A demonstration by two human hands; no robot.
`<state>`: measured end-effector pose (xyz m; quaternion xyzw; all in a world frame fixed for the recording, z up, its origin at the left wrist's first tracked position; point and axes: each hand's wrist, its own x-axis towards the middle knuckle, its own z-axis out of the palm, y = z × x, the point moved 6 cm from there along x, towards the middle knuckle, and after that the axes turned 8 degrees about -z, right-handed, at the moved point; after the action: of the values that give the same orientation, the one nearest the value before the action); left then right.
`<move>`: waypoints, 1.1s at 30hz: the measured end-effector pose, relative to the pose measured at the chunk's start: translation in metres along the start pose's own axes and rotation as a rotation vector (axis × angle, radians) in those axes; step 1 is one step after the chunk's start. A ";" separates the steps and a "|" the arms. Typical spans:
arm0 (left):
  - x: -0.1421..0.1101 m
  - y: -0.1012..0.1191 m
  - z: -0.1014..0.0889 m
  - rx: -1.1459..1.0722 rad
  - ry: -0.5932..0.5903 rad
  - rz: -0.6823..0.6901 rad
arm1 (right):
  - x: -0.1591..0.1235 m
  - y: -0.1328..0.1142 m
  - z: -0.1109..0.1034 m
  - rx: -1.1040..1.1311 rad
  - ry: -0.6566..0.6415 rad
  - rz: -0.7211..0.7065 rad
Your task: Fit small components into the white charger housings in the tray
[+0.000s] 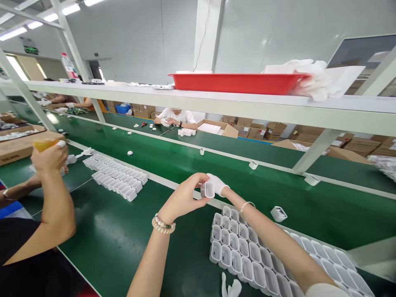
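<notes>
Near the middle of the head view, my bare left hand (pixel 185 194) pinches a small white plastic cup (pixel 208 189) with rounded corners, its open end turned towards me. My right hand (pixel 218 185), in a white glove, grips the same cup from behind and the right; its fingertips are partly hidden by the cup. Below my right forearm stand rows of similar white cups (pixel 235 262), close together with open tops up. Dark marks show inside some of them. A crumpled white glove or finger cover (pixel 230 286) lies at the near edge of these rows.
A long green conveyor belt (pixel 167 159) runs past the worktable, carrying a white housing (pixel 279 213) and other small parts. More cups (pixel 117 175) stand at the left, near a co-worker's raised hand (pixel 49 159). Overhead, a shelf (pixel 148 93) holds a red tray (pixel 235 83).
</notes>
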<state>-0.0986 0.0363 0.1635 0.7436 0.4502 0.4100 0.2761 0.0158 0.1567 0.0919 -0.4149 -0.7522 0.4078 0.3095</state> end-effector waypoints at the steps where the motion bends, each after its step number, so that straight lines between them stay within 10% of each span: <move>1: -0.002 0.006 0.002 0.032 -0.013 0.009 | -0.012 0.001 -0.009 0.026 -0.015 0.009; 7: -0.011 0.047 0.021 0.228 -0.123 0.086 | -0.119 -0.018 -0.069 0.178 0.060 -0.036; 13: -0.025 0.078 0.035 0.268 -0.149 0.220 | -0.208 -0.045 -0.080 0.128 0.413 -0.104; 33: -0.031 0.093 0.043 0.376 -0.102 0.315 | -0.224 -0.058 -0.068 0.048 0.535 -0.203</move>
<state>-0.0281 -0.0341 0.2031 0.8627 0.3825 0.3190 0.0879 0.1524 -0.0340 0.1464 -0.4228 -0.6716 0.2686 0.5460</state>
